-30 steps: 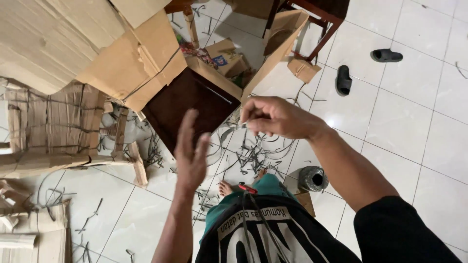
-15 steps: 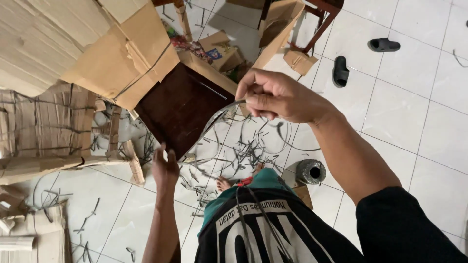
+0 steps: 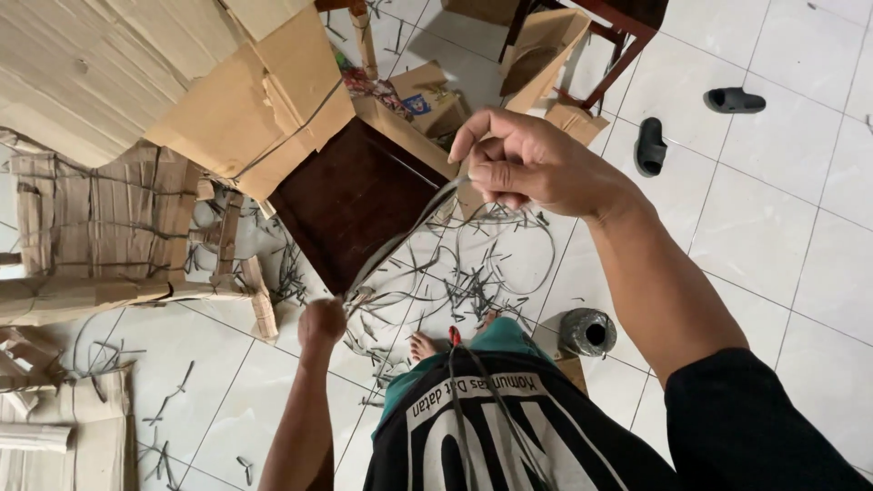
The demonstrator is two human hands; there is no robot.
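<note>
I see the right hand (image 3: 532,164) raised high, arm extended, fingers pinched shut on the upper end of a grey strap (image 3: 400,244). The left hand (image 3: 322,322) sits low near the floor, fisted around the lower end of the same strap. The strap runs taut and diagonal between the two hands, in front of a dark brown wooden panel (image 3: 350,195).

Around it: torn cardboard wrapping (image 3: 245,105) is peeled back from the panel's top edge, more strapped cardboard (image 3: 100,218) lies at left. Cut strap scraps (image 3: 473,282) litter the white tiled floor (image 3: 800,264) just behind the hands. A grey roll (image 3: 587,332) stands by my right knee. Two dark sandals (image 3: 650,145) lie well apart at upper right, near a red-brown chair frame (image 3: 618,45). A small colourful carton (image 3: 423,100) sits just above the panel.
</note>
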